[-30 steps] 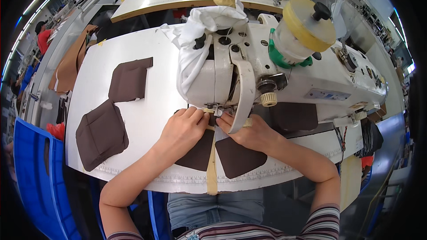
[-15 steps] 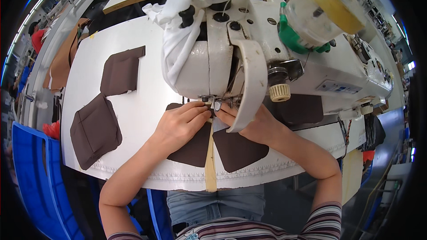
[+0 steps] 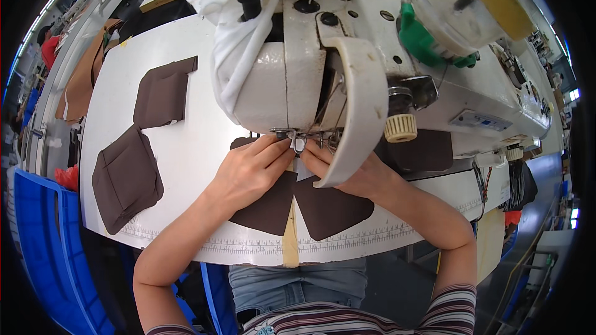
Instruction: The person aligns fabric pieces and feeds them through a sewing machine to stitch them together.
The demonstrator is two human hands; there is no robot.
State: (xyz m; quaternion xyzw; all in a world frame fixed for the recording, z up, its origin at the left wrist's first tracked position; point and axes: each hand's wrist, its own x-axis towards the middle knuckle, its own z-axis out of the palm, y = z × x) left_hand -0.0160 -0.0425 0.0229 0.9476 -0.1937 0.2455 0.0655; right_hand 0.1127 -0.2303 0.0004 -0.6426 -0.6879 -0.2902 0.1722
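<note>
A white sewing machine (image 3: 310,74) fills the upper middle of the head view. My left hand (image 3: 251,170) and my right hand (image 3: 354,174) meet at its needle area (image 3: 298,142), fingertips pinched together there. Both hands rest on a dark brown fabric piece (image 3: 329,211) that lies under the presser foot. A tan strip (image 3: 290,236) runs down from that piece to the table's front edge. What the fingertips pinch is too small to tell. The machine's white guard hides part of my right hand.
Two stacks of dark brown fabric pieces (image 3: 164,93) (image 3: 127,177) lie on the white table (image 3: 198,142) at left. A blue bin (image 3: 43,254) stands at lower left. A white cloth (image 3: 239,43) is tied around the machine head. Tan fabric (image 3: 84,80) hangs at far left.
The camera has moved closer over the machine. My two hands have drawn in to the needle, their fingertips now together there. The fabric has stayed in place.
</note>
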